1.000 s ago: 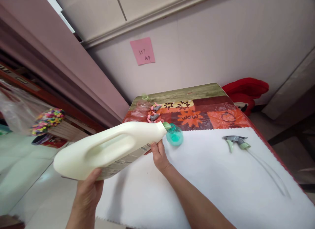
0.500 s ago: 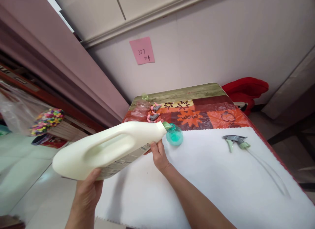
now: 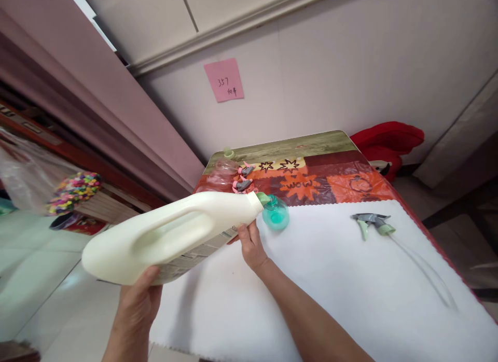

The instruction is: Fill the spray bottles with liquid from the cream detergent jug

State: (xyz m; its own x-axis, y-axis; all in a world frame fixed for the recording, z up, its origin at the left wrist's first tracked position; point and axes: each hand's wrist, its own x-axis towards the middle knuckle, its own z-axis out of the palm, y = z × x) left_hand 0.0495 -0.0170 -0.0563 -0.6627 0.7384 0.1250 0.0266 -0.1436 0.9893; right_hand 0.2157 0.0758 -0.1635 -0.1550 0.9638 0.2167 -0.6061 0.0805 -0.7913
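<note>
A large cream detergent jug [image 3: 218, 211] lies tilted across both hands, its green spout [image 3: 263, 198] at the mouth of a small teal see-through spray bottle [image 3: 276, 217]. My left hand [image 3: 142, 294] grips the jug's lower body from below, thumb on its label. My right hand [image 3: 252, 245] holds the jug near its neck, some fingers hidden beneath it. The small bottle stands on the white cloth with teal colour showing inside. To the right lies a grey and green trigger spray head [image 3: 373, 222] with its long clear tube.
Behind the jug, two pink and grey spray heads [image 3: 243, 184] lie near clear bottles [image 3: 223, 176] and a pale green cap [image 3: 229, 153]. White cloth [image 3: 330, 289] covers the table's front. A red plush item [image 3: 389, 144] sits beyond the table; a bench with colourful beads [image 3: 78, 191] is left.
Almost nothing differs; the jug and both hands keep their places, with only a very slight shift of the whole view.
</note>
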